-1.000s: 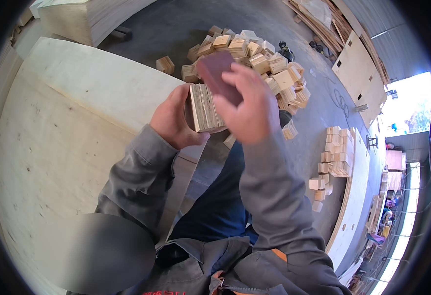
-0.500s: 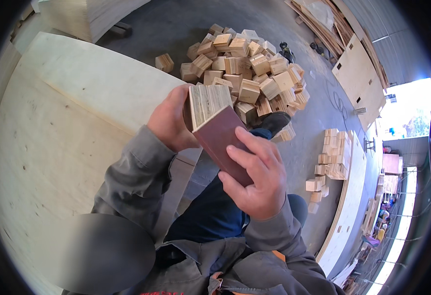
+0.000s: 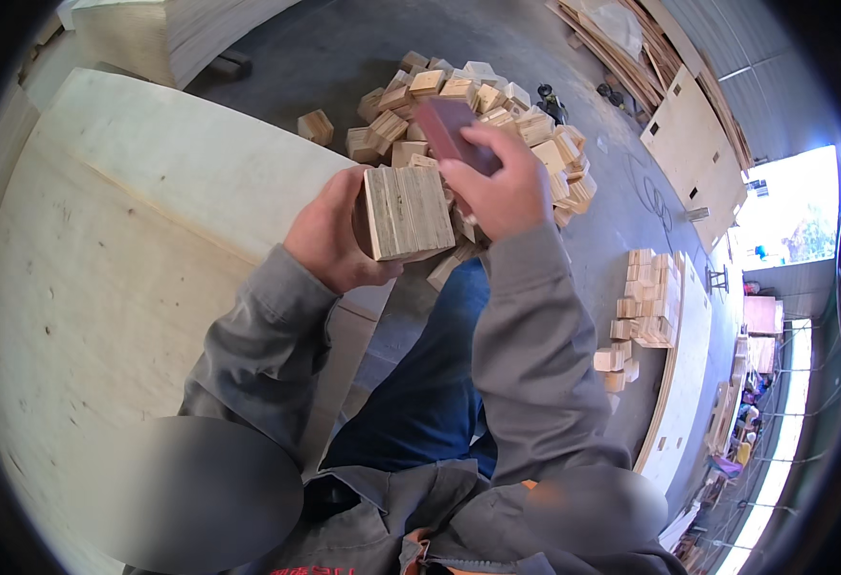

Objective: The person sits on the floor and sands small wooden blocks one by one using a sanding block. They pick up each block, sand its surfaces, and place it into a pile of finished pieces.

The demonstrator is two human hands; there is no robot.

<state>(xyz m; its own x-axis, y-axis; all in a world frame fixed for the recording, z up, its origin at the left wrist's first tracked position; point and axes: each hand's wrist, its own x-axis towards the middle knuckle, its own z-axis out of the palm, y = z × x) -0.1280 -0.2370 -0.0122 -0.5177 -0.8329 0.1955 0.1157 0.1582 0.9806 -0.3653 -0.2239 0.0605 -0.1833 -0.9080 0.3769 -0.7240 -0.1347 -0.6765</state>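
My left hand [image 3: 329, 235] is closed around a pale plywood block [image 3: 407, 213], whose layered end faces up. It is held in the air beside the edge of a large plywood sheet. My right hand [image 3: 514, 182] grips a flat reddish-brown sanding block [image 3: 449, 134], slightly blurred by motion. The sanding block is just beyond the plywood block's far edge, apart from its upturned end. My right fingers hide part of it.
A heap of similar wooden blocks [image 3: 389, 129] lies on the concrete floor ahead. The plywood sheet [image 3: 152, 211] spreads along my left. More blocks stand in stacks [image 3: 652, 302] to the right, beside a long panel [image 3: 681, 369]. Boards [image 3: 607, 48] and a slotted panel [image 3: 693, 144] are farther off.
My right hand has moved up and away with the sanding block, off the plywood block's side. My left hand has tilted the plywood block so its end shows more squarely.
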